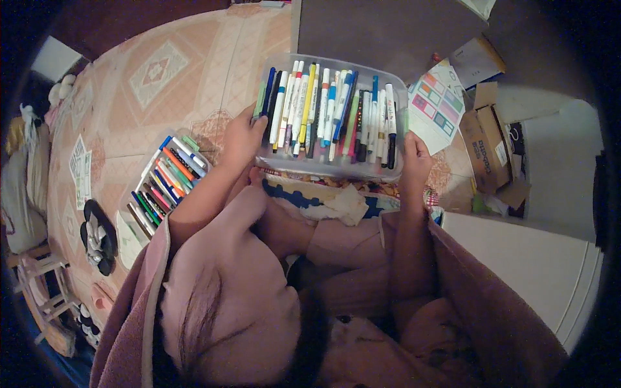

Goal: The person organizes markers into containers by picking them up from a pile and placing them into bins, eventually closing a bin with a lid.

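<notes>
Held out ahead of me is a clear plastic box with rounded corners. Many markers lie in it side by side, mostly white-barrelled with coloured caps. My left hand is closed on the box's left side, by a green clip. On the right side, next to another green clip, my right hand grips the wall with curled fingers. Beside my left forearm sits a smaller container of coloured pens, partly hidden by the arm.
Cardboard boxes and a colourful printed sheet lie on the right. A white cabinet stands at lower right. Black slippers and a small stool are on the patterned tile floor at left. A crumpled tissue lies near my legs.
</notes>
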The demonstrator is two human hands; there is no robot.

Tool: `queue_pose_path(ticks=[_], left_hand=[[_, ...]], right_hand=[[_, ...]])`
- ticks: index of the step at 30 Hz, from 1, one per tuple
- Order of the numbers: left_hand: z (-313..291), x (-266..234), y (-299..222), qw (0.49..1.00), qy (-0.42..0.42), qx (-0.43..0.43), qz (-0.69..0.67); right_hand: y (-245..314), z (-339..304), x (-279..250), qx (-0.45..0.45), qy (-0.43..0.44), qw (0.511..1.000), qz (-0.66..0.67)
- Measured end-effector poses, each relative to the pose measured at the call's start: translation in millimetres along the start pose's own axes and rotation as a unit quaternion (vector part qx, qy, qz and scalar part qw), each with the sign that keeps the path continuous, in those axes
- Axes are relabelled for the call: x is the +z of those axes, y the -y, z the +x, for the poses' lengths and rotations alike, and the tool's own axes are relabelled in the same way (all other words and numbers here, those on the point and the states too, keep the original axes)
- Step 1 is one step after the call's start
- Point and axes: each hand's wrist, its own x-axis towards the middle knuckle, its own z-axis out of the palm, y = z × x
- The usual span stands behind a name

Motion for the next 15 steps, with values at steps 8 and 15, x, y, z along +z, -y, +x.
queue_pose_path(ticks=[8,15], left_hand=[[-4.2,1.0,-1.0,0.999,-0.006,-0.013,-0.029],[-1.2,0.0,5.3,0.996,0.016,-0.034,-0.087]], right_hand=[[-8.6,23.6,-13.5,0.106,0.059,0.985,0.124],[-18.5,29.0,-13.8,0.131,0.028,0.987,0.088]])
